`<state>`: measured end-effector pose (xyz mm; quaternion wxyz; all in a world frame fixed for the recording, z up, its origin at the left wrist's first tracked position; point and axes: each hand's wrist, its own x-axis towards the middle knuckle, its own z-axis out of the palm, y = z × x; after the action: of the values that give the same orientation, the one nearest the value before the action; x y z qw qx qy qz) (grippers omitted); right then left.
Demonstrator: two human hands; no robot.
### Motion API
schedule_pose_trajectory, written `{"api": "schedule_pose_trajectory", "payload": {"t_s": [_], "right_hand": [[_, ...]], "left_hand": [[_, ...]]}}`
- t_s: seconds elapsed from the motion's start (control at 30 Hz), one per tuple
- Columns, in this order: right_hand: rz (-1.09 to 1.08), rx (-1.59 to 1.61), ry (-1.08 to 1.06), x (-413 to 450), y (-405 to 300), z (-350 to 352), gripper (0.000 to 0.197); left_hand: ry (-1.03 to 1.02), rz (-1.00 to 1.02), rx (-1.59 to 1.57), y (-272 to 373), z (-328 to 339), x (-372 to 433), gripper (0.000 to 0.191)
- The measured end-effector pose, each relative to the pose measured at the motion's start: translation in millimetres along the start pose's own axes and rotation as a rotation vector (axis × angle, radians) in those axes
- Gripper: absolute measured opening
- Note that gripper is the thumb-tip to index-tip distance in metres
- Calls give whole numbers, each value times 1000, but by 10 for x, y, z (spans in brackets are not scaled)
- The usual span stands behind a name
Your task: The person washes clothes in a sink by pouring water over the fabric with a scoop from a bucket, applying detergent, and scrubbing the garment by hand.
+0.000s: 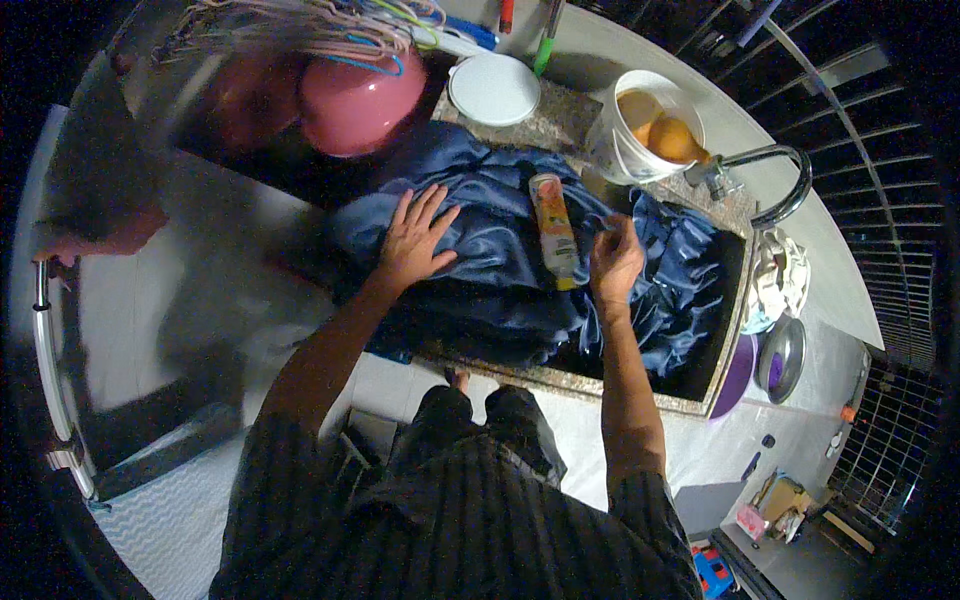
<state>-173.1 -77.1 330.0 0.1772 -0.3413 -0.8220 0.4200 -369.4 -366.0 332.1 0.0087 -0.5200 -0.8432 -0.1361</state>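
Dark blue satiny fabric (480,247) lies in folds across the counter-height basin in front of me. My left hand (417,234) rests palm-down on it with fingers spread. A cylindrical bottle (554,229) with an orange and white label lies on the cloth between my hands, its yellow end towards me. Just right of the bottle, my right hand (618,259) is over the fabric with its fingers curled. Whether the fingers pinch a fold of cloth cannot be seen. More bunched fabric (679,292) fills the right part of the basin.
Beyond the fabric stand a pink basin (360,109), a white round lid (494,88) and a white bucket (611,150) holding orange-brown rounded items. Hangers (300,30) are piled at upper left. A curved metal tap (799,176) rises at right. A metal bowl (782,358) sits beyond the basin's right edge.
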Motion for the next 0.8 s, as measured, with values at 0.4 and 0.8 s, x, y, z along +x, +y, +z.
{"api": "schedule_pose_trajectory", "payload": {"t_s": [0.4, 0.8], "right_hand": [[-48, -748, 73, -395, -217, 1024, 93], [-358, 180, 109, -172, -1261, 238, 88]], "left_hand": [[-277, -40, 204, 71, 99, 189, 71], [264, -32, -204, -312, 65, -345, 54]]}}
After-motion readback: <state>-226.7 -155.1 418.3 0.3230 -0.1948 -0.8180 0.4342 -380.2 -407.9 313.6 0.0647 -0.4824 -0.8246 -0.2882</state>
